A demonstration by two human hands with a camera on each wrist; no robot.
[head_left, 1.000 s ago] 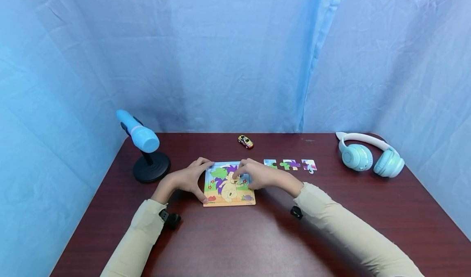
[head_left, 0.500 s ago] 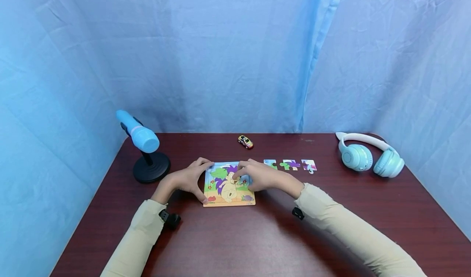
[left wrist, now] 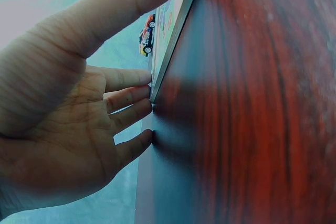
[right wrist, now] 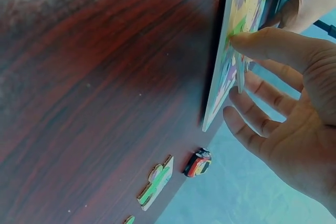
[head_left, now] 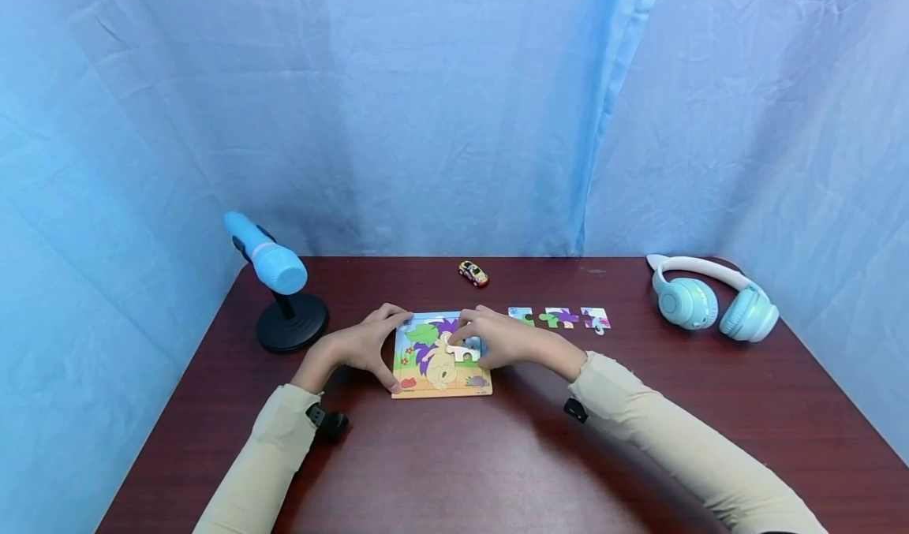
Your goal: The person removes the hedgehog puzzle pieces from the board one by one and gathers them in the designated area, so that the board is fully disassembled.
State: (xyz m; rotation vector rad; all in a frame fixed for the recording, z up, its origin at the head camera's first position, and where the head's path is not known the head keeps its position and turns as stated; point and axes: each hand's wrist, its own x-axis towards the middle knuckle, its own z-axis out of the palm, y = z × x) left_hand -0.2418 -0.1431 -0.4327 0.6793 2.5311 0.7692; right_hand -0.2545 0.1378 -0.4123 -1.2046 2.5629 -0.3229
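A cartoon jigsaw board lies flat on the dark wooden table. My left hand spans its left side, thumb at the near corner and fairly straight fingertips along the far-left edge, as the left wrist view also shows. Over the right half of the board, my right hand pinches a jigsaw piece between thumb and fingers. This piece is tilted up from the picture, with a dark gap beside it. In the right wrist view the piece stands on edge from the board, partly hidden by the thumb.
Three loose jigsaw pieces lie in a row to the right of the board. Behind it sits a small toy car. A blue microphone on a black stand is at left, and mint headphones are at the right rear.
The jigsaw piece under my right fingers has come up out of the board and now tilts in their pinch. My left hand has stayed at the board's left side.
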